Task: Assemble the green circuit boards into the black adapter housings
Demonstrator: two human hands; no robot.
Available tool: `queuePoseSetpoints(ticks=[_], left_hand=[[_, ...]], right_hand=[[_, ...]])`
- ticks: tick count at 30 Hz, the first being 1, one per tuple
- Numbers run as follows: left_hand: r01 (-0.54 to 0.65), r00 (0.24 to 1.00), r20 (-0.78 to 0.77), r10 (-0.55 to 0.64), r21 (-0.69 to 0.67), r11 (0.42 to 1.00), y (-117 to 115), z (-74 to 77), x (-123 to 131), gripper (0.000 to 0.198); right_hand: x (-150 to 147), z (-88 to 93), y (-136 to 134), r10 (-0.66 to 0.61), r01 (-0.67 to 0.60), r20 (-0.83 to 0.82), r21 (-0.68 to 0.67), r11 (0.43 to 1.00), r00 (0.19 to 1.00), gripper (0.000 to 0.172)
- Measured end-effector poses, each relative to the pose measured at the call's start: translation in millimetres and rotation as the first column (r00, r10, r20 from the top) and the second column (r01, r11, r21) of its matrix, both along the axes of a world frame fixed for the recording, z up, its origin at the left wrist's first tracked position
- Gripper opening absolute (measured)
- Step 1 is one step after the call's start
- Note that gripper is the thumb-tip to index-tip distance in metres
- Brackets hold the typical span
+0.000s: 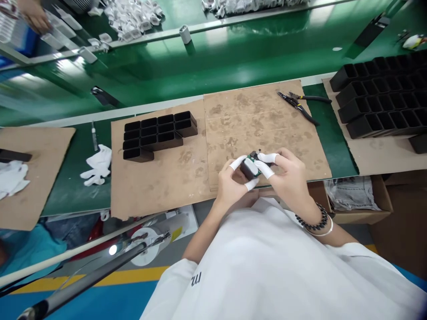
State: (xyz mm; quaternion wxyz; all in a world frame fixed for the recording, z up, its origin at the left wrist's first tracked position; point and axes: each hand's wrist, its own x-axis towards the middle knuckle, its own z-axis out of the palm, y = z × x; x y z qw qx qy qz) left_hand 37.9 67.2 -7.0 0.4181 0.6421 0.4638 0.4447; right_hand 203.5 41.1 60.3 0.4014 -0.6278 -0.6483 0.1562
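Observation:
My left hand is closed around a small black casing with a white block and green circuit board, held above the cardboard's front edge. White finger covers sit on several fingertips of both hands. From the right side, my right hand pinches the board end of the same piece, where a small dark part sticks up. My fingers hide some of the casing. Beyond the hands lies the bare cardboard sheet. Two pairs of black-handled pliers rest at its far right corner.
Black rectangular tubes stand grouped on the left cardboard, with more rows at the right. White gloves lie farther left. A green conveyor runs behind. Another person's hand is at the upper left, near white parts.

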Motion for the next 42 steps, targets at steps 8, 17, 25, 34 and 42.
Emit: queuePoseSetpoints(ticks=[8,17,25,34,42], left_hand=[[-0.111,0.887,-0.425,0.180,0.182,0.977,21.1,-18.5,0.6,0.057],[-0.261,0.729,-0.538,0.423,0.352,0.899,8.8,-13.4,-76.2,0.041],[-0.449,0.724,-0.461,0.514,0.250,0.858,11.9,-29.9,-91.0,0.028],[-0.343,0.820,-0.375,0.432,0.284,0.896,2.2,-16.2,-65.2,0.033],[-0.126,0.932,-0.326,0.161,0.126,0.984,-8.7,-11.7,-12.5,0.055]], right_hand=[[-22.5,-66.3,21.1,0.045,-0.044,0.060,-0.016,0.999,0.997,0.028],[0.3,-63.9,24.4,-0.035,0.006,0.124,0.229,0.974,0.992,0.031],[7.9,-58.0,27.5,-0.051,0.001,0.221,0.222,0.975,0.974,0.028],[-0.1,-87.6,25.9,0.011,-0.028,0.327,0.048,0.998,0.945,0.027],[-0.5,-67.2,7.7,-0.073,0.048,0.169,0.147,0.988,0.983,0.028]])
